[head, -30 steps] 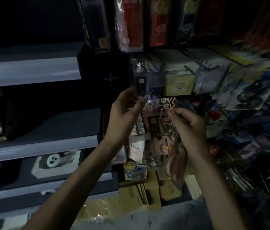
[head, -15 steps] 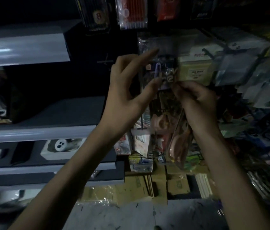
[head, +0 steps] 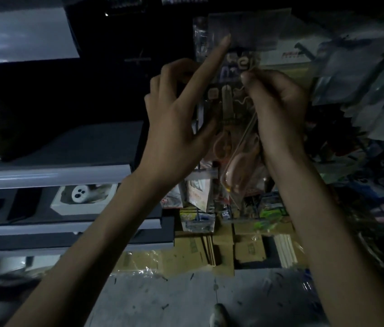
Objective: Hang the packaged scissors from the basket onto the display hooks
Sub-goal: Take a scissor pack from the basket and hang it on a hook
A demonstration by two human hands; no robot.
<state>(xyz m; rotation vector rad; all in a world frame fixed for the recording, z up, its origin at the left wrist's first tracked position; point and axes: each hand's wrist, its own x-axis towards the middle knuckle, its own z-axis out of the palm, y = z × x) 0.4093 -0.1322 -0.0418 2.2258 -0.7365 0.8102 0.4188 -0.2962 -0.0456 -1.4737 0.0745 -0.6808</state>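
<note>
The scissors pack (head: 227, 114) hangs up and down in front of the dark wall of goods. Its blades point up and its pink handles point down. The right hand (head: 278, 102) is on the pack's right side. Its thumb and fingers are pressed together on the pack's top corner.

A 2nd pack (head: 238, 173) with pink handles shows just under it, tilted. I cannot tell which hand holds that one.

The left hand (head: 174, 119) is on the pack's left side and grips nothing. Its pointing finger (head: 219, 50) is straight and reaches up past the pack's top to touch the clear packs (head: 252, 27) above.

The hook is too dark to see. I think it is just above the pack's top. So the right hand is the one to lift the pack up and slide it on, while the left finger holds the way open.

A grey shelf (head: 52, 178) is off to the pack's left. Brown boxes (head: 224, 253) sit far below the pack.
</note>
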